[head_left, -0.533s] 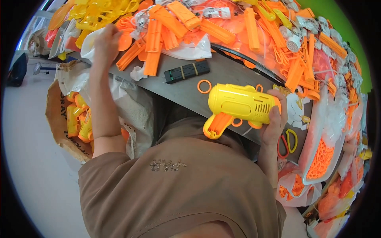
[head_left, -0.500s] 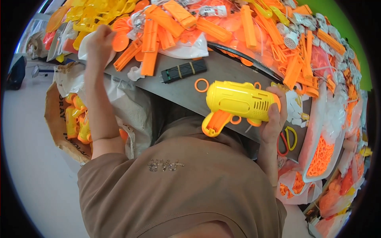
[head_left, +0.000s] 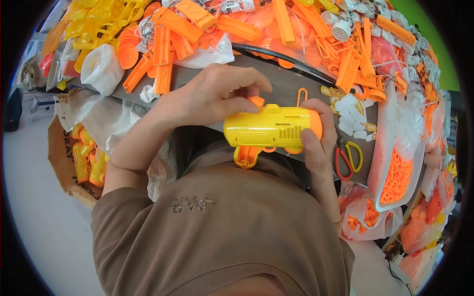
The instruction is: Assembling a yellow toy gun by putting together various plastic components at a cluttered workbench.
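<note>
My right hand (head_left: 318, 140) grips a yellow toy gun (head_left: 256, 129) by its orange-capped end, thumb on the near side. Its short handle (head_left: 247, 157) points down toward my shirt, with orange showing inside. Over the toy's other end is my left hand (head_left: 217, 93), fingers bent and closed on a small orange piece (head_left: 256, 100) against the upper edge. The shape of that piece is mostly hidden by the fingers. An orange loop (head_left: 302, 95) stands up behind the toy, beside my right fingers.
Orange plastic covers (head_left: 162, 47) and white motor parts are heaped along the table's far side. A white bag (head_left: 102, 69) stands at left, above a paper sack (head_left: 61, 158) of yellow toys. Scissors (head_left: 348, 158) and a tub of small orange parts (head_left: 396, 180) are at right.
My left hand has come from the white bag to the toy, bringing the small orange piece. The toy has shifted left and turned. The black banded object is now hidden behind my left hand.
</note>
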{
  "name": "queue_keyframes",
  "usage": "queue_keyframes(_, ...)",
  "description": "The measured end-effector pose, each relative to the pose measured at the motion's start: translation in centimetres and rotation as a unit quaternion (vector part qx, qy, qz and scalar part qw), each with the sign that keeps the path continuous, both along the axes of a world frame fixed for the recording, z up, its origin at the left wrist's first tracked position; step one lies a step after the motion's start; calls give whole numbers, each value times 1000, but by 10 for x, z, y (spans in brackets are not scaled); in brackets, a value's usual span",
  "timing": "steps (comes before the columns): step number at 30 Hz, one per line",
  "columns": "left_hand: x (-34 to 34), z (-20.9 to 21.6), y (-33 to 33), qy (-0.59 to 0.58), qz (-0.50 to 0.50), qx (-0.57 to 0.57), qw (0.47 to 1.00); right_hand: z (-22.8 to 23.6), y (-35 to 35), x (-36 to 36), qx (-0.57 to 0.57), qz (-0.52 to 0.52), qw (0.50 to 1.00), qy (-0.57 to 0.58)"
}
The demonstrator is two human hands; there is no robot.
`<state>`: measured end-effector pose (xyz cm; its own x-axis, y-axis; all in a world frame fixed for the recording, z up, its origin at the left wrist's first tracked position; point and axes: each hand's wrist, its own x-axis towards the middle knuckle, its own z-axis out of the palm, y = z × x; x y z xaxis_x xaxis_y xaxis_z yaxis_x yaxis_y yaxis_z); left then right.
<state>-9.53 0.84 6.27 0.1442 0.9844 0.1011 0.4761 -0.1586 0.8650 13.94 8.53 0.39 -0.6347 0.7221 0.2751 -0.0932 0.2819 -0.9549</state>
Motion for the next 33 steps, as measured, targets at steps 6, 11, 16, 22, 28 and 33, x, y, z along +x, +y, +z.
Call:
queue_keyframes(6,17,-35,4,-131,1,-41,991,-6,-6,1,16,-10,1000,-16)
queue_keyframes(11,44,-54,-14,52,65,137,987,-16,-12,8,25,-45,998,-35)
queue_keyframes(16,62,-62,-21,158,68,192,966,-28,-18,10,12,-83,996,-25)
queue_keyframes(22,61,-76,-18,164,78,236,955,-31,-17,3,-39,-89,995,-27)
queue_keyframes(28,60,-75,-21,172,111,245,948,-27,-12,1,-33,-94,994,-40)
queue_keyframes(33,1,-50,-23,64,154,200,966,-31,-4,5,-39,-129,991,-21)
